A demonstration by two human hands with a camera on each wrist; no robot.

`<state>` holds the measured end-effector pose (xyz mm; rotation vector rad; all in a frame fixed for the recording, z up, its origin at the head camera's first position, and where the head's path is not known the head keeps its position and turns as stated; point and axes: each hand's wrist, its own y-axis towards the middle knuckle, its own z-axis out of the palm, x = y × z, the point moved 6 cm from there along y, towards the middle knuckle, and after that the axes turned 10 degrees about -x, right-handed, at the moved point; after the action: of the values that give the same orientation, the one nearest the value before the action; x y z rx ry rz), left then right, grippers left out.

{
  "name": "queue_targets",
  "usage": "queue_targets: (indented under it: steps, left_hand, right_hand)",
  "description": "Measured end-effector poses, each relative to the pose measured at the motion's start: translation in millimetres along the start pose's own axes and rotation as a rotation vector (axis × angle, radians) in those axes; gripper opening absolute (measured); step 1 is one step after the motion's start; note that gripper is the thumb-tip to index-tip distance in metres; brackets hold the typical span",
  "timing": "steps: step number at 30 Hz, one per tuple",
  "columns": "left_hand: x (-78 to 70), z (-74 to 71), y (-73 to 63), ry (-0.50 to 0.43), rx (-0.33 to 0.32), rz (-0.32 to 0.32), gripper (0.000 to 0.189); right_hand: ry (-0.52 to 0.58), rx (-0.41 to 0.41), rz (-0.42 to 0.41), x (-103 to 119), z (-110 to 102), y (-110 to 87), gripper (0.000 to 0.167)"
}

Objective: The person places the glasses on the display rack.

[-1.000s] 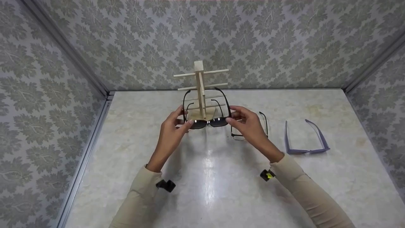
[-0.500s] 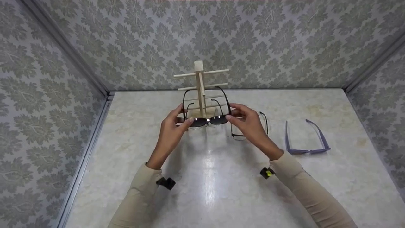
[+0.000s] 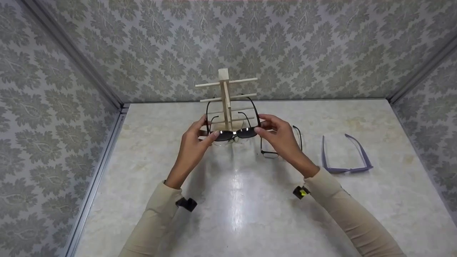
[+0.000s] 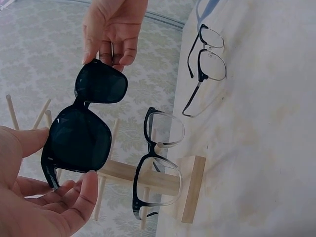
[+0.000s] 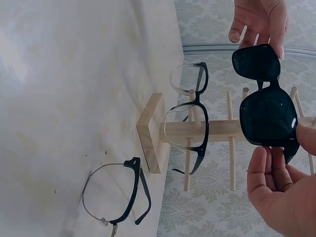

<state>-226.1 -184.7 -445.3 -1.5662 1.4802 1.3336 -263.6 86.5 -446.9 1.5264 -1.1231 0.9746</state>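
Both hands hold a pair of black sunglasses [image 3: 246,133] in front of a wooden peg stand [image 3: 224,76], its temples pointing back toward the pegs. At one end of the frame, the left hand [image 3: 193,142] pinches the hinge corner between thumb and fingers. The right hand [image 3: 282,137] does the same at the other end. In the left wrist view the dark lenses of the sunglasses [image 4: 81,138] face the camera. Below them, clear-lens glasses with a black upper rim [image 5: 201,121] hang on a low peg of the stand, partly hidden by the sunglasses in the head view.
Half-rim glasses [image 3: 270,153] lie on the table beside the stand, partly behind the right hand. Farther right are purple glasses [image 3: 348,170], temples unfolded. A patterned wall [image 3: 275,46] rises close behind the stand, and another wall [image 3: 43,117] borders the left side.
The sunglasses and both hands have shifted slightly up in the head view, toward the stand. More of the clear-lens glasses now shows beneath them. The other glasses have stayed put.
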Motion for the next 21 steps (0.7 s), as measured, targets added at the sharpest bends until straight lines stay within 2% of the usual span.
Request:
queue_targets:
  steps: [21]
  left_hand:
    - [4.7, 4.1, 15.0, 0.031, 0.025, -0.016, 0.071]
  right_hand:
    - [0.0, 0.013, 0.022, -4, 1, 15.5, 0.049]
